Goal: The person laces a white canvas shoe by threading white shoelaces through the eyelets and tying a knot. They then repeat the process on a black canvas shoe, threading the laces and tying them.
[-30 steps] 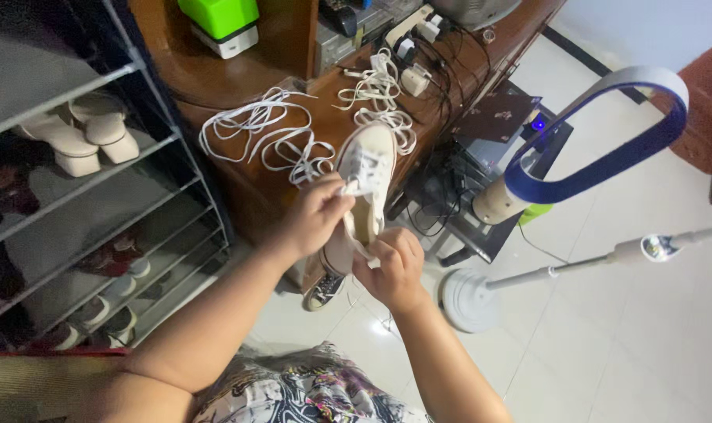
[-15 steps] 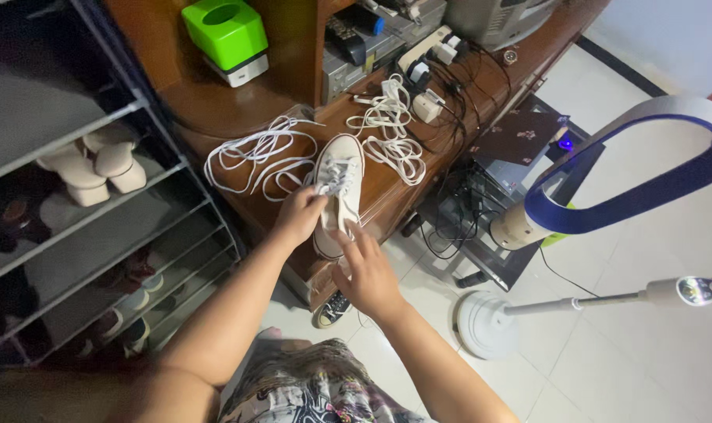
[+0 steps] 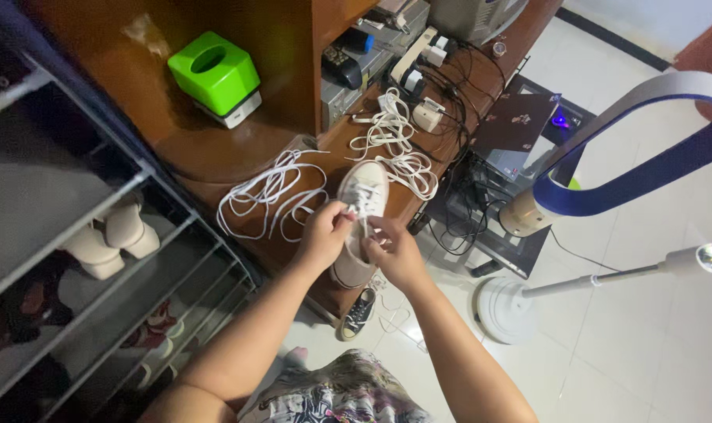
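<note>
- white floor tiles [image 3: 646,345] are filling the right side of the view, with a wooden desk [image 3: 215,149] standing at the upper left and a metal shoe rack [image 3: 82,235] running along the left edge.
- a tall loop-shaped fan [image 3: 607,180] in white and blue is standing on the floor, well apart from the hands.
- a white sneaker [image 3: 361,215] is lying at the desk's front edge, toe pointing away, its heel overhanging toward the person.
- loose white laces [image 3: 270,196] are sprawling over the desk just left of the sneaker, and a second tangle of laces [image 3: 395,149] is lying just beyond its toe.
- the left hand [image 3: 323,235] is closing its fingertips on the lacing at the sneaker's tongue.
- the right hand [image 3: 397,252] is curling around the sneaker's right side, fingers pinching at a lace near the eyelets.
- a risk as i am judging it: the overhanging heel could be tipping the sneaker off the desk if both hands let go, and a hard tug could be dragging the loose laces down too.
- hard to make out: which eyelet the fingers are working, and whether a dark shoe [image 3: 357,313] on the floor below has a mate, since the arms are covering that spot.
</note>
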